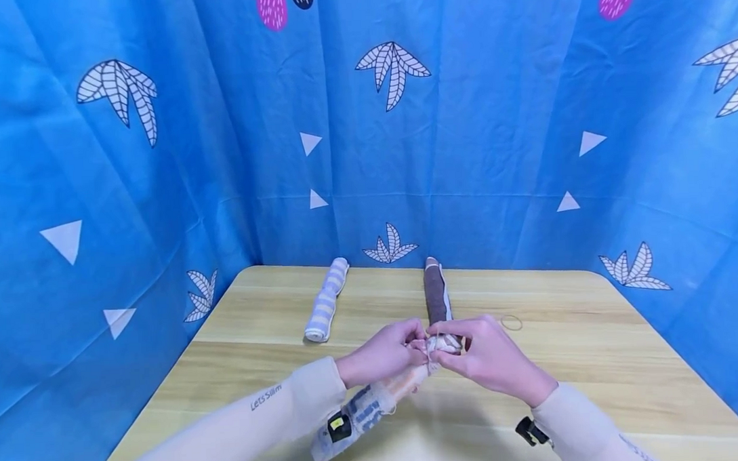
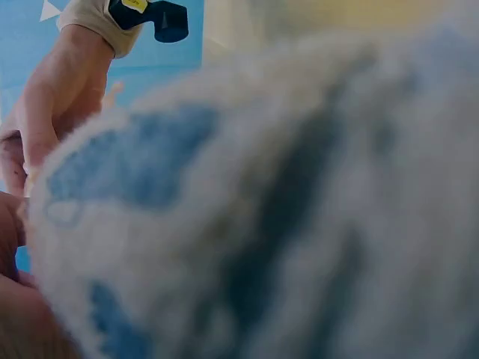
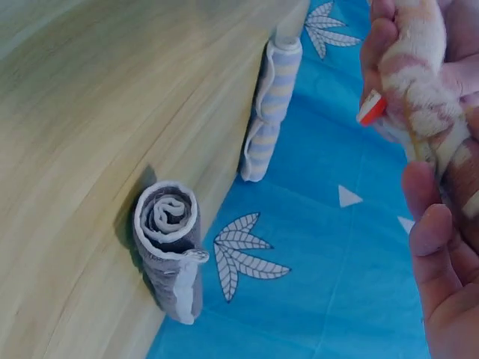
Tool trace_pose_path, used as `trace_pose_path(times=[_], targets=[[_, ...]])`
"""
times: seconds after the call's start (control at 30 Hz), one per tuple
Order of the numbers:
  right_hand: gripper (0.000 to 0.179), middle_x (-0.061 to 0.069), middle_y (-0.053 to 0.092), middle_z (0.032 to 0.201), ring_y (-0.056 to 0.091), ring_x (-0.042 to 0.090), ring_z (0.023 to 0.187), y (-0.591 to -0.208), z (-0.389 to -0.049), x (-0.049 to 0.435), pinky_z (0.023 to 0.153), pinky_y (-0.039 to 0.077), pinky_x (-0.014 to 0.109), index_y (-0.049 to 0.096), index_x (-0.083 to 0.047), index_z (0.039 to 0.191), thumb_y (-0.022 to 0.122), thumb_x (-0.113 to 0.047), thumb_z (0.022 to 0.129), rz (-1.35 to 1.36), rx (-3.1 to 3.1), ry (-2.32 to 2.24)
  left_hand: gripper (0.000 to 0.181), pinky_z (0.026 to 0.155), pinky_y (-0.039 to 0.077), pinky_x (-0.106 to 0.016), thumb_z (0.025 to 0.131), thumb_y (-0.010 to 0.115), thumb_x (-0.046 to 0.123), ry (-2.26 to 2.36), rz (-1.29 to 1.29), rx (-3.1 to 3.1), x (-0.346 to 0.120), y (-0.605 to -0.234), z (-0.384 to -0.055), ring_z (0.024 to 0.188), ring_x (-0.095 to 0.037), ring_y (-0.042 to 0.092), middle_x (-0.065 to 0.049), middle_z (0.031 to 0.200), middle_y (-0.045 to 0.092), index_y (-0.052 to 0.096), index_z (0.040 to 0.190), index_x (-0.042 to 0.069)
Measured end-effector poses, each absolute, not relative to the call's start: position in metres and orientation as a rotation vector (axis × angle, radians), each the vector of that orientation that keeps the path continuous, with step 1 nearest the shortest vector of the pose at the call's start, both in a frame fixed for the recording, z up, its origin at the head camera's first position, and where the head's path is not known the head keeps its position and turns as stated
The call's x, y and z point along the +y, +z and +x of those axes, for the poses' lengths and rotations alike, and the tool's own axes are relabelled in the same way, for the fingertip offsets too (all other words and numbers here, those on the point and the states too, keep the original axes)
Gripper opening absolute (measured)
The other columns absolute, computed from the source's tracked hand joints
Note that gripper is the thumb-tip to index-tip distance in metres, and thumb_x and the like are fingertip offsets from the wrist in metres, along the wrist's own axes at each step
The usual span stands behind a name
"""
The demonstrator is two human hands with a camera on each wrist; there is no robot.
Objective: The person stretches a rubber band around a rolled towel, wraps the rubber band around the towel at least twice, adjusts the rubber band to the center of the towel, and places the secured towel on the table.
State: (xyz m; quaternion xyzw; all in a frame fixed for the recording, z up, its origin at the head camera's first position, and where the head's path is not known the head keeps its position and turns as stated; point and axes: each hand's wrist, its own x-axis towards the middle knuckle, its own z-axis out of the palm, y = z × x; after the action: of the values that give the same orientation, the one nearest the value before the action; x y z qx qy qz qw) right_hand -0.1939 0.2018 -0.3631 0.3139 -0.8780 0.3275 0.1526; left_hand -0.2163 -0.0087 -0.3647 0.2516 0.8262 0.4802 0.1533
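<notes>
A rolled towel [image 1: 364, 412] with blue, white and pinkish patterning is held above the table, slanting from lower left to upper right. My left hand [image 1: 381, 354] grips it near its middle. On the upper part, a thin rubber band [image 3: 423, 149] runs round the cloth, and my right hand [image 1: 494, 357] pinches it between thumb and fingers. The towel [image 2: 224, 202] fills most of the left wrist view, blurred and close. A small orange-red and white tag [image 3: 372, 108] sticks out beside the roll in the right wrist view.
On the wooden table [image 1: 239, 371] lie a blue-and-cream striped rolled towel [image 1: 327, 300] at the back left and a brown rolled towel [image 1: 435, 292] behind my hands. A loose rubber band [image 1: 511, 322] lies to the right. Blue patterned curtain [image 1: 493, 117] surrounds the table's far sides.
</notes>
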Motion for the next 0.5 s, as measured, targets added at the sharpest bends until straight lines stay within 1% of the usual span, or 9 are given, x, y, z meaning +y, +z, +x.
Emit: trace_pose_path(times=[0.1, 0.17, 0.3, 0.33, 0.43, 0.5], targets=[[0.025, -0.013, 0.07, 0.078, 0.05, -0.002, 0.052, -0.365, -0.194, 0.2, 0.047, 0.044, 0.021, 0.078, -0.019, 0.104, 0.082, -0.018, 0.08, 0.899, -2.515, 0.964, 0.01, 0.069, 0.044, -0.024, 0.091, 0.064, 0.01, 1.279, 0.754, 2.442, -0.009, -0.364, -0.216, 0.08, -0.011, 0.054, 0.004, 0.084, 0.052, 0.055, 0.093, 0.014], [0.021, -0.014, 0.068, 0.073, 0.05, -0.003, 0.051, -0.366, -0.194, 0.199, 0.045, 0.044, 0.021, 0.078, -0.02, 0.099, 0.081, -0.015, 0.079, 0.903, -2.519, 0.971, 0.01, 0.069, 0.044, -0.024, 0.092, 0.065, 0.013, 1.253, 0.766, 2.452, -0.01, -0.365, -0.216, 0.08, -0.011, 0.053, 0.004, 0.084, 0.053, 0.056, 0.095, 0.015], [0.018, -0.016, 0.063, 0.068, 0.049, -0.002, 0.051, -0.367, -0.194, 0.198, 0.044, 0.042, 0.022, 0.076, -0.022, 0.093, 0.08, -0.013, 0.078, 0.882, -2.55, 0.987, 0.009, 0.073, 0.045, -0.025, 0.095, 0.065, 0.018, 1.23, 0.798, 2.451, -0.012, -0.37, -0.215, 0.083, -0.01, 0.055, 0.005, 0.087, 0.056, 0.057, 0.098, 0.019], [0.018, -0.016, 0.062, 0.069, 0.049, -0.002, 0.051, -0.368, -0.194, 0.198, 0.045, 0.042, 0.022, 0.076, -0.022, 0.093, 0.08, -0.013, 0.078, 0.875, -2.556, 0.989, 0.01, 0.075, 0.046, -0.025, 0.095, 0.065, 0.019, 1.225, 0.809, 2.449, -0.012, -0.371, -0.216, 0.083, -0.01, 0.055, 0.005, 0.088, 0.057, 0.056, 0.099, 0.02], [0.02, -0.015, 0.065, 0.076, 0.053, 0.001, 0.058, -0.37, -0.195, 0.199, 0.05, 0.045, 0.022, 0.075, -0.024, 0.092, 0.08, -0.012, 0.076, 0.849, -2.56, 1.019, 0.012, 0.078, 0.047, -0.025, 0.096, 0.064, 0.021, 1.224, 0.852, 2.438, -0.014, -0.373, -0.216, 0.085, -0.008, 0.056, 0.006, 0.092, 0.059, 0.056, 0.104, 0.022], [0.023, -0.014, 0.066, 0.082, 0.056, 0.003, 0.064, -0.372, -0.197, 0.2, 0.055, 0.047, 0.022, 0.073, -0.026, 0.092, 0.079, -0.011, 0.076, 0.848, -2.558, 1.062, 0.013, 0.077, 0.048, -0.024, 0.097, 0.063, 0.021, 1.227, 0.888, 2.427, -0.015, -0.375, -0.217, 0.084, -0.008, 0.056, 0.006, 0.093, 0.059, 0.055, 0.107, 0.022]])
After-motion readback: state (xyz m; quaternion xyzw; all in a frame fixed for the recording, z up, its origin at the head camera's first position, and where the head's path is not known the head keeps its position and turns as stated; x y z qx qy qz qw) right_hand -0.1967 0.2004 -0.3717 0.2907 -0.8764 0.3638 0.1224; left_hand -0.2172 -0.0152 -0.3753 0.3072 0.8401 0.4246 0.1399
